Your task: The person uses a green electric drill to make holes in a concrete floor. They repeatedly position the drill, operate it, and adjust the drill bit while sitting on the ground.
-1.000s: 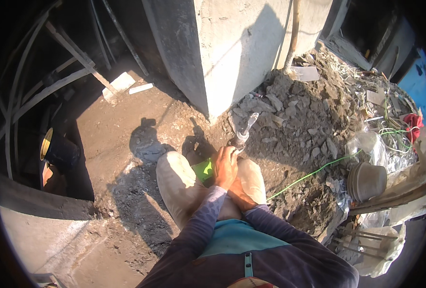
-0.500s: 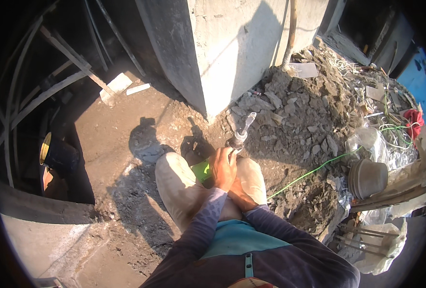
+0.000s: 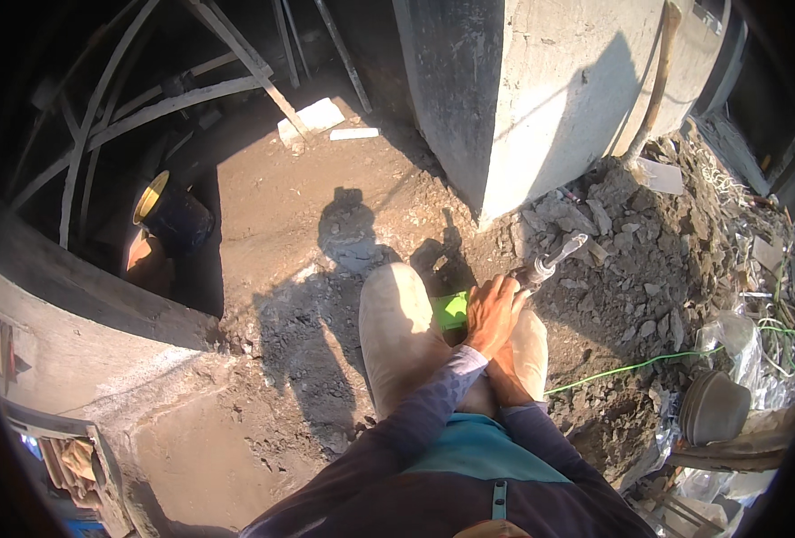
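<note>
A green power hammer (image 3: 451,310) lies across my lap between my bent knees. Its metal chuck (image 3: 534,272) and flat chisel bit (image 3: 566,251) point up and to the right, past my right knee. My left hand (image 3: 492,314) is closed round the front of the hammer, just behind the chuck. My right hand (image 3: 508,377) reaches in underneath; its fingers are hidden behind the left hand and wrist, so its grip does not show. The middle of the tool is covered by the left hand.
A concrete column (image 3: 541,117) stands ahead, with broken rubble (image 3: 630,242) to its right. A green cord (image 3: 630,369) crosses the dirt from my right knee. Stacked grey pans (image 3: 716,408) sit at the right, a dark bucket (image 3: 178,218) at the left, near wooden poles (image 3: 182,99).
My view has turned left, so the surroundings appear farther right. Both hands stay at the power hammer, and the chisel bit leans more to the right.
</note>
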The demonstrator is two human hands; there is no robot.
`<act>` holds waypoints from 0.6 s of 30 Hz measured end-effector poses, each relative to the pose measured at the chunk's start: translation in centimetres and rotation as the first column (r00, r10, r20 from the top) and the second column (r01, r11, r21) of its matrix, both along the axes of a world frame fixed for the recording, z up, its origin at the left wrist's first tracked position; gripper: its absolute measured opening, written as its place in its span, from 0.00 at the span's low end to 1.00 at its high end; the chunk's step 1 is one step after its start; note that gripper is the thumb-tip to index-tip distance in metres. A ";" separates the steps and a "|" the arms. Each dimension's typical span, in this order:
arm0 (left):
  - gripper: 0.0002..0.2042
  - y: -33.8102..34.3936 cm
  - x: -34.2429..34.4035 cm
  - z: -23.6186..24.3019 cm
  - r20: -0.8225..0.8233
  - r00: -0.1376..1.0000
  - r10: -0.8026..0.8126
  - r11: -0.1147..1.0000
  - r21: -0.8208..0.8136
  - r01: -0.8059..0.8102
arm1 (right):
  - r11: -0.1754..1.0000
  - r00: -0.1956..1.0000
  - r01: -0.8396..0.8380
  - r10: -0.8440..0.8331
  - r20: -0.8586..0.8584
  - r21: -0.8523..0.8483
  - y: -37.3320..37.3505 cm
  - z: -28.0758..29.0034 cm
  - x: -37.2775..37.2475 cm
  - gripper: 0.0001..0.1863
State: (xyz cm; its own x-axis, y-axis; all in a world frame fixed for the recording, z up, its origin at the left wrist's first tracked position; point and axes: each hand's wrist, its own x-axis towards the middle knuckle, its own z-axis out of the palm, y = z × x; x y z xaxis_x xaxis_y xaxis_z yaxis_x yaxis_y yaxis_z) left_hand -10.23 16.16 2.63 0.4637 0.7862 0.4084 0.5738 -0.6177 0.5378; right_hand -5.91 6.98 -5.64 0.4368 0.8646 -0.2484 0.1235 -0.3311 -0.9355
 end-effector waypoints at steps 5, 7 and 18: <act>0.14 -0.3 0.5 0.4 -0.018 0.999 0.041 0.997 -0.060 -0.042 | 0.996 0.984 -0.083 0.088 0.154 -0.038 0.2 -3.7 1.0 0.34; 0.14 -0.4 0.5 0.4 -0.030 0.999 0.035 0.997 -0.071 -0.037 | 0.999 0.978 -0.028 0.020 0.206 0.034 -0.1 -4.3 1.1 0.36; 0.15 -0.3 0.9 -0.8 0.015 0.999 0.050 0.997 0.050 -0.051 | 0.999 0.995 -0.033 0.031 0.099 0.017 0.2 -3.2 0.7 0.35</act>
State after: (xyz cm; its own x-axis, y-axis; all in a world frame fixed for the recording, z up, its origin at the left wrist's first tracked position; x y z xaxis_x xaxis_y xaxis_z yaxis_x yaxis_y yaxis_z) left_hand -9.37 15.88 1.81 0.4182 0.7869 0.4537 0.5979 -0.6145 0.5147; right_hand -5.18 7.21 -8.80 0.4304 0.8826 -0.1890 0.2257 -0.3079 -0.9242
